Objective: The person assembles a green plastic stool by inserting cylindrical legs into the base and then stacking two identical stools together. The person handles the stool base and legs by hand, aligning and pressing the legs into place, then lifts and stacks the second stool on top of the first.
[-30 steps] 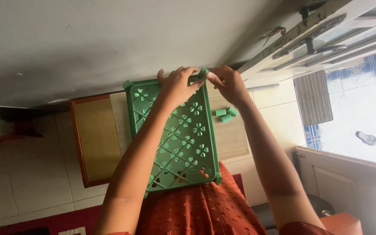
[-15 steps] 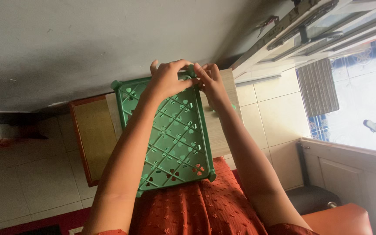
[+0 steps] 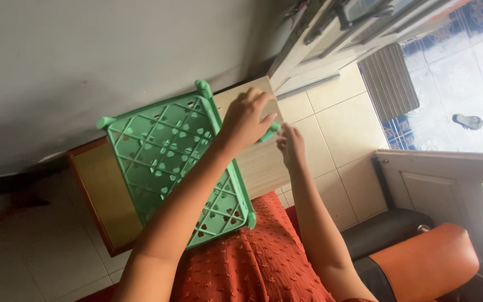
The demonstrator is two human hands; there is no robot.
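Observation:
A green plastic lattice panel [image 3: 166, 162] with heart-shaped holes lies tilted across my lap and a low wooden table [image 3: 99, 190]. My left forearm crosses over the panel. My left hand [image 3: 246, 118] hovers just past the panel's far right edge, its fingers closed on a small green plastic peg [image 3: 270, 133]. My right hand [image 3: 292, 146] is right beside it, with pinched fingertips meeting the other end of the same peg. Both hands are above the table's pale top [image 3: 258, 162]. Most of the peg is hidden by the fingers.
An orange dotted cloth [image 3: 252, 263] covers my lap. A grey wall [image 3: 85, 56] stands behind the table. To the right are a tiled floor [image 3: 342, 128], a ribbed mat [image 3: 389, 81], a door frame [image 3: 448, 168] and an orange and black seat [image 3: 420, 257].
The panel has swung left and turned. Both hands have left its top edge and moved right, coming together on the small green peg over the table top.

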